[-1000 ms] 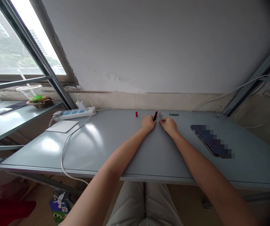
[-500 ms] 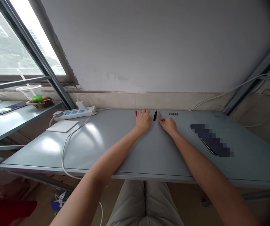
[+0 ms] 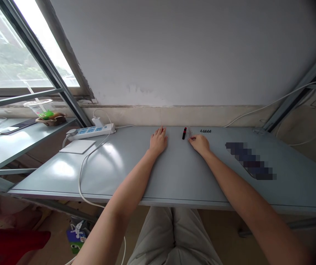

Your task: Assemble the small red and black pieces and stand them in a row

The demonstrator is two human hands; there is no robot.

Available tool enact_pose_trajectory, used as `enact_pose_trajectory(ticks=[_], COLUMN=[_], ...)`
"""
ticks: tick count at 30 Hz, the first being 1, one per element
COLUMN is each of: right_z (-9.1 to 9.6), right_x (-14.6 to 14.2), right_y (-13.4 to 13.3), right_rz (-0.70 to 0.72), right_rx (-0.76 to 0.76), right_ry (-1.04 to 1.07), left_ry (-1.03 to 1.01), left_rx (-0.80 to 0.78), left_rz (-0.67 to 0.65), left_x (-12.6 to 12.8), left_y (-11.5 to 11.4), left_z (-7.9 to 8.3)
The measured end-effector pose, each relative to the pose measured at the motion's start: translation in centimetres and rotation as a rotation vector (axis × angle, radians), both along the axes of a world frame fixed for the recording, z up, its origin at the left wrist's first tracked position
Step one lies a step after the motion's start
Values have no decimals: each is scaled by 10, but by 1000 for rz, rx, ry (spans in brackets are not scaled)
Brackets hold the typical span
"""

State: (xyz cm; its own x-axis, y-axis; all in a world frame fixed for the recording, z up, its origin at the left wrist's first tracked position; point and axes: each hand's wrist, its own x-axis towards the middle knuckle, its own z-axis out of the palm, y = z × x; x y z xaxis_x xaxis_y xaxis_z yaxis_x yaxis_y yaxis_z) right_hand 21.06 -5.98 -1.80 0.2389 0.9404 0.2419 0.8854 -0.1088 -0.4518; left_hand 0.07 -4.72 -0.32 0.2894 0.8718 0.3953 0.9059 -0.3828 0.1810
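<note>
My left hand (image 3: 158, 141) lies palm down near the back of the grey desk, fingers stretched forward. Whatever is beneath it is hidden. To its right, apart from both hands, lies a short black object with a red band (image 3: 184, 133), whose kind I cannot tell. My right hand (image 3: 200, 142) rests on the desk with thumb and forefinger pinched together. Beside its fingertips are thin, pale, stick-like pieces (image 3: 190, 131), too small to name. Just behind this hand stands a row of several small dark pieces (image 3: 205, 131).
A blurred-out phone-like slab (image 3: 250, 162) lies on the right of the desk (image 3: 180, 176). At the left are a white power strip (image 3: 93, 131), a flat white square (image 3: 77, 146) and a cable hanging over the front edge. A wall closes off the back.
My left hand has shifted left, covering the spot where a small red piece showed. My right hand stays pinched by the thin pieces. The view has tilted slightly.
</note>
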Motion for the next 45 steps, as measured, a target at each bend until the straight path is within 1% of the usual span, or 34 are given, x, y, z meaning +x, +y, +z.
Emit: enact_pose_trajectory(ticks=[3,7,11,15,18,20,21,22,24,26,29,33,37,41,45], right_z=[0,0,4,13,20,23,24,25,25,24,22,19,18,19,18], right_x=[0,1,1,-2,-10,-17,-20,-24,-30,-34,-35,-33,-32,-31,-31], right_y=[0,1,0,-9,-16,-20,-22,-23,-25,-27,-26,-23,-22,-23,-24], right_rz=[-3,0,6,10,59,126,173,222,312,378,451,468,450,418,447], right_rx=[-7,-30,-71,-131,-130,-63,-21,18,77,98,83,90,112,120,123], right_ry=[-5,-15,-53,-139,-160,-131,-109,-87,-55,-50,-66,-53,-49,-43,-7], left_ry=[-18,-100,-227,-367,-529,-683,-779,-866,-1003,-1084,-1150,-1197,-1227,-1234,-1218], left_rx=[8,24,-9,-33,-64,-153,-227,-320,-448,-531,-596,-616,-618,-612,-614], left_rz=[5,21,38,31,-2,-36,-44,-77,-158,-242,-315,-325,-298,-222,-171], left_x=[-1,-3,-7,-10,-8,-4,-2,0,5,9,12,14,14,11,9], left_y=[3,8,13,17,14,9,6,3,-2,-5,-7,-6,-7,-11,-16], left_z=[-3,-4,-7,-8,-5,0,3,6,10,12,11,8,9,13,16])
